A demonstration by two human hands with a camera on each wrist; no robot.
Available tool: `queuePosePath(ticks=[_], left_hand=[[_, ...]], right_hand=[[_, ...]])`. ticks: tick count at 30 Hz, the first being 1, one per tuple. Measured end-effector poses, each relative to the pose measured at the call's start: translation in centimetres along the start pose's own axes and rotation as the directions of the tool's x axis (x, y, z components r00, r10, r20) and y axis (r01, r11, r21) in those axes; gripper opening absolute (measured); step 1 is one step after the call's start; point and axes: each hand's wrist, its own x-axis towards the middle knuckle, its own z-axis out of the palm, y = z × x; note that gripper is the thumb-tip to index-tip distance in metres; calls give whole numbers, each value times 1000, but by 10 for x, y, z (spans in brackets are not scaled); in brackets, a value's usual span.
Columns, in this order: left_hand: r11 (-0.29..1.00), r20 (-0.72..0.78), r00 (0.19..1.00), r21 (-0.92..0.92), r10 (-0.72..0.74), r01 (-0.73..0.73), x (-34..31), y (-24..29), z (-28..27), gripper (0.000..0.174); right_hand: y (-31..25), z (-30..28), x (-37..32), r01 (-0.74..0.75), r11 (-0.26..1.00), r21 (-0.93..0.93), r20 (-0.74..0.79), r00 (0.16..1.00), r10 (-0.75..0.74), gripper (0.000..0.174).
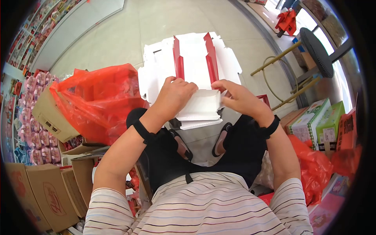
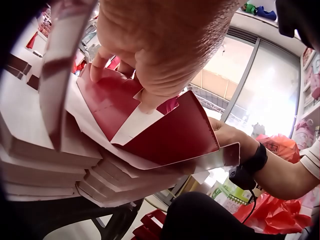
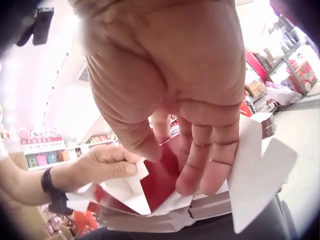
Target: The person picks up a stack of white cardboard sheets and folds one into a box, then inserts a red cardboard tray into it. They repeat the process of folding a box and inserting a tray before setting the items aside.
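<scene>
A partly folded carton, white inside and red outside, lies in front of me with its near panel (image 1: 200, 102) raised. Its long red side walls (image 1: 212, 58) stand up on both sides. At the near left corner my left hand (image 1: 175, 97) pinches a white flap (image 3: 136, 181). My right hand (image 1: 243, 100) holds the near right corner between thumb and fingers. Red panels (image 2: 182, 131) meet in an angle below the left hand in the left wrist view. Under the carton is a stack of flat white blanks (image 1: 156, 72) with cut edges.
A red plastic bag (image 1: 102, 98) bulges on the left, above brown cartons (image 1: 53, 192). On the right are a chair (image 1: 316, 51) with gold legs, green-and-white boxes (image 1: 313, 119) and another red bag (image 1: 313, 168). Dark stool legs (image 2: 112, 220) show beneath the stack.
</scene>
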Motion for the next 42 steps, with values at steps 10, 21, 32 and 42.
queuePosePath(ticks=[10, 21, 32, 42], left_hand=[[985, -203, 970, -132, -135, 109, -16, -16, -37, 24], [975, 158, 985, -195, -73, 104, -47, -4, -46, 45], [974, 115, 991, -207, -72, 95, -43, -8, -31, 50], [954, 139, 987, -276, -82, 118, -43, -23, -23, 63]], right_hand=[[9, 23, 15, 114, 955, -273, -123, 981, -152, 11], [12, 19, 19, 109, 966, -235, -75, 989, -129, 17], [15, 16, 20, 142, 959, -244, -66, 985, -162, 18], [14, 11, 21, 143, 962, -234, -26, 988, -153, 14]])
